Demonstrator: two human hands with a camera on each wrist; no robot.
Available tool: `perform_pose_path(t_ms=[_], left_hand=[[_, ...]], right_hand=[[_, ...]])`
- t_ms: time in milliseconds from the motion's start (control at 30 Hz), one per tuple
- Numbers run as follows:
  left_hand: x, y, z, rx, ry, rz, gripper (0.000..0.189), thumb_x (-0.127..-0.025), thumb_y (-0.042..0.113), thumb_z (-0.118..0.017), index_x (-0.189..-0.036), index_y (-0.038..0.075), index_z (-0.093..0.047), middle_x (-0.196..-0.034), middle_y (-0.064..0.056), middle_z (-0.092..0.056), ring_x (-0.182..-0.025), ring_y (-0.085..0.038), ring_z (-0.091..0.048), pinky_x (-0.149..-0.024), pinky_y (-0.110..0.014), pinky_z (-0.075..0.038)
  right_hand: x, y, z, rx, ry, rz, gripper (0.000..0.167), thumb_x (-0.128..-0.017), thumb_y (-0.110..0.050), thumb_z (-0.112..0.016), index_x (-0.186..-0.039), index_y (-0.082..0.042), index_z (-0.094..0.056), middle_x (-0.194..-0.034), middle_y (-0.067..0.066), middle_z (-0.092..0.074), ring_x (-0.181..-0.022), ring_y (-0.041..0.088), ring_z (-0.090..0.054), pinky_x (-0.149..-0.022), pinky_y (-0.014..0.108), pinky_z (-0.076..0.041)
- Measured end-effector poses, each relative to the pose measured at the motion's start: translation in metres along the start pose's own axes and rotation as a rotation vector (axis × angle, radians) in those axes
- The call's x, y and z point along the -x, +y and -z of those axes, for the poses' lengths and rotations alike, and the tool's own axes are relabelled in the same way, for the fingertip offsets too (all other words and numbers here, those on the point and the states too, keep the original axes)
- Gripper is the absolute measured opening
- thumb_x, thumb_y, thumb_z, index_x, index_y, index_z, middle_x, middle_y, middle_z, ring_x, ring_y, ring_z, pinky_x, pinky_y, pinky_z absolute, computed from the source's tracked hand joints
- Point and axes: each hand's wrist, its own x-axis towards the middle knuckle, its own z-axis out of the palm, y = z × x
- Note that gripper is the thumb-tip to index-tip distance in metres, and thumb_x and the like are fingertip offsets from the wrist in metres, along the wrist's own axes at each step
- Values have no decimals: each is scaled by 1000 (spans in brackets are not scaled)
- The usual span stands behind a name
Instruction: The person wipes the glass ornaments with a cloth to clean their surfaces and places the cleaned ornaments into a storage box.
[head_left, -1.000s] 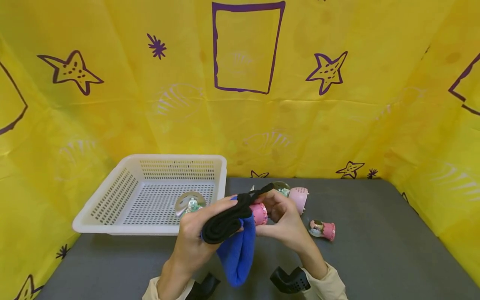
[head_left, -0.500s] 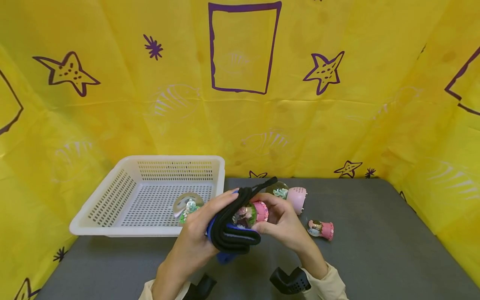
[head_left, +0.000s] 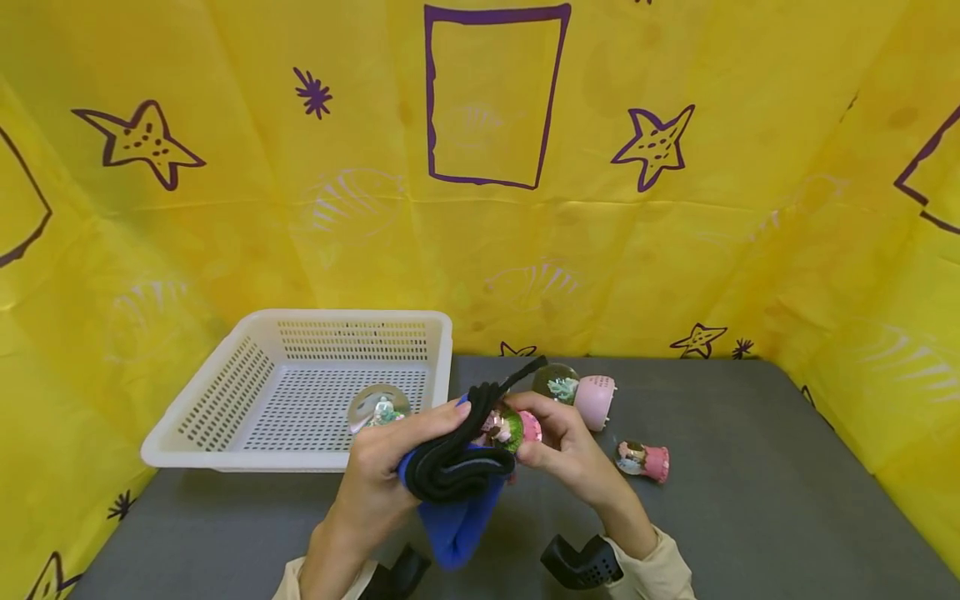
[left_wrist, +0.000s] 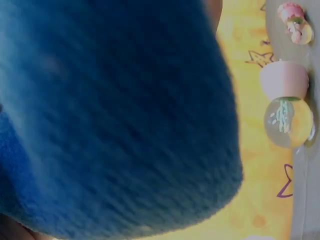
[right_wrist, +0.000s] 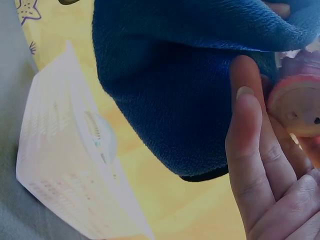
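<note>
In my left hand (head_left: pixel 378 467) I grip a folded blue cloth (head_left: pixel 459 525) with thick black edging, bunched against a small snow globe (head_left: pixel 531 427). My right hand (head_left: pixel 576 454) pinches that globe by its pink base. Green and pink figures show inside the globe between cloth and fingers. Seen from the right wrist, the round underside of the base (right_wrist: pixel 297 106) faces the camera, and the cloth (right_wrist: pixel 165 105) hangs beside my fingers. In the left wrist view the cloth (left_wrist: pixel 125 125) fills most of the picture and hides my left fingers.
A white perforated basket (head_left: pixel 292 461) stands at the left with a larger snow globe (head_left: pixel 381 407) in it. Behind my right hand lies a snow globe with a pale pink base (head_left: pixel 596 402). Farther right, a small pink-based snow globe (head_left: pixel 655 462) lies on the grey table (head_left: pixel 750 500).
The cloth has shifted around the small globe, uncovering more of its figures. Its hanging end swung out of sight and back down. Both hands stay in nearly the same place.
</note>
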Motion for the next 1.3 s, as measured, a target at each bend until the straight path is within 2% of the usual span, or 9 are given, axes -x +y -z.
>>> perform_pose_path(t_ms=[167,300,400,500,567,800,1033,1167,1300], left_hand=[[-1,2,0,-34,5,15,36,-93,16,-67,-124,-3,-65,-123,-15,-70,-119,-18,-65,-102,-28,-50],[-2,9,-2,-155,-43,155,46,-93,27,-69,-129,0,-59,-120,-17,-69,-113,-20,-67,-104,-23,-48],[-2,13,-5,-226,-106,280,60,-84,23,-81,-134,2,-53,-123,-14,-67,-110,-21,-66,-103,-20,-47],[-2,15,-7,-280,-154,339,76,-73,16,-89,-137,6,-49,-126,-10,-66,-110,-22,-66,-102,-20,-47],[-2,15,-7,-287,-158,334,76,-72,16,-90,-136,7,-50,-125,-9,-66,-109,-23,-67,-102,-20,-47],[-3,13,-6,-192,-60,207,41,-89,29,-74,-121,5,-65,-115,-16,-70,-108,-25,-68,-104,-22,-47],[-2,14,-4,-160,3,219,33,-90,22,-73,-116,3,-67,-111,-17,-73,-108,-23,-70,-102,-24,-49],[-3,16,-4,-148,-31,319,51,-77,13,-85,-123,5,-64,-115,-12,-72,-110,-20,-68,-102,-23,-49],[-4,19,-7,-255,-135,478,75,-70,19,-91,-134,15,-54,-123,-4,-68,-107,-17,-68,-94,-29,-54]], right_hand=[[-1,-2,-1,-7,-8,5,26,-103,-24,-53,-126,-11,-57,-105,-7,-63,-79,5,-64,-61,33,-58],[-2,-3,-2,26,34,-2,22,-101,-14,-54,-123,-13,-57,-110,-7,-62,-89,4,-61,-72,25,-57],[-2,-2,-3,34,70,-2,24,-96,-4,-60,-120,-8,-58,-114,-5,-61,-96,5,-60,-80,20,-54],[-3,1,-2,27,80,12,28,-91,2,-66,-118,0,-58,-118,-3,-62,-100,7,-62,-84,22,-56],[-3,2,-1,34,77,24,30,-90,3,-67,-119,2,-58,-119,-2,-62,-102,9,-63,-86,23,-56],[-1,2,1,67,58,36,36,-87,1,-72,-118,10,-55,-121,-6,-63,-99,5,-64,-80,21,-57],[-1,0,-4,180,92,41,41,-83,4,-75,-114,15,-52,-116,-11,-63,-91,3,-66,-72,25,-59],[-1,1,-5,276,129,91,41,-79,8,-77,-113,10,-56,-116,-9,-63,-97,5,-64,-77,24,-58],[-3,2,-7,345,163,151,43,-73,19,-75,-110,6,-58,-111,5,-65,-103,7,-64,-83,24,-57]])
